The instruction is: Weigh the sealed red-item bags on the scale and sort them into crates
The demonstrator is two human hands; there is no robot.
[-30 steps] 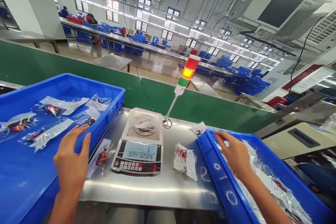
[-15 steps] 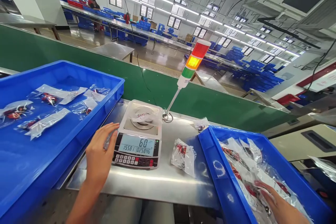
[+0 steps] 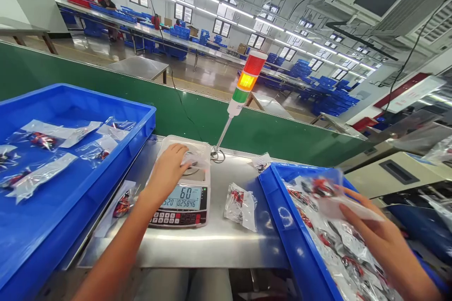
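Observation:
My left hand [image 3: 168, 167] reaches over the weighing scale [image 3: 180, 204], its thumb and index finger closed at the edge of a small clear plastic bag [image 3: 197, 160] on the round pan. Part of that bag is hidden by the fingers. Above the right blue tray, my right hand [image 3: 374, 225] grips a clear bag of red and dark parts [image 3: 323, 187] by its white label end, slightly blurred. Left of the scale lies another bag with red parts [image 3: 122, 204], partly behind my forearm.
The left blue tray [image 3: 106, 169] holds several spread-out bags; the right blue tray [image 3: 282, 216] is heaped with more. A bag [image 3: 241, 204] lies between scale and right tray, a smaller one [image 3: 261, 162] behind. A signal tower [image 3: 243, 87] glows amber before the green partition [image 3: 197, 113].
My left hand has moved from beside the scale up onto its pan, uncovering a bag at the left. My right hand has lifted a bag out of the right tray.

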